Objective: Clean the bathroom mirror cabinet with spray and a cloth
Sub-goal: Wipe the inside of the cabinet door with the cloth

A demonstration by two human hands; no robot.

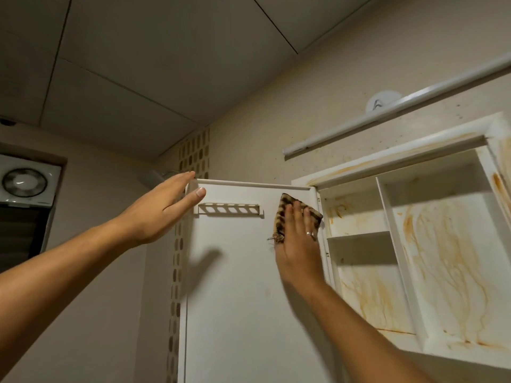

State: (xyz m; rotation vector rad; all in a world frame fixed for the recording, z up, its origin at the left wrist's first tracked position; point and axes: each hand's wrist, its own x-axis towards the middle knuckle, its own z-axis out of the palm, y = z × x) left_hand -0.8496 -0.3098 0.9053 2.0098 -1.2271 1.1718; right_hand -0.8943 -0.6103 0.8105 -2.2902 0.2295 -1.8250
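Both of your forearms enter from the bottom edge, so your elbows and everything behind them are cut off. Your right hand [297, 244] lies flat with fingers together, pressing a striped brown-and-tan cloth [287, 210] against the inner face of the open cabinet door [235, 286], near its hinged edge; your palm hides most of the cloth, and only its top corner and a frayed thread at the left show. Your left hand [166, 208] is open, fingers straight and close together, holding nothing: the thumb rests on the door's inner face at the top left corner while the fingers reach over the door's outer edge, so the fingertips' contact behind it cannot be seen. The door is white and fairly clean, with a small slotted rack [229, 209] fixed just below its top edge, between your two hands. Its lower end runs out of frame. To the right, the cabinet interior [448, 258] stands open, white with shelves and a vertical divider, its back panels and frame streaked with orange rust stains; its right side is cut off. Above it a white tube light [398, 106] runs along the wall, with a round white fitting [383, 102] behind it, too blurred to identify. Far left, an exhaust fan [23, 182] sits in the wall beneath the panelled ceiling [152, 64].
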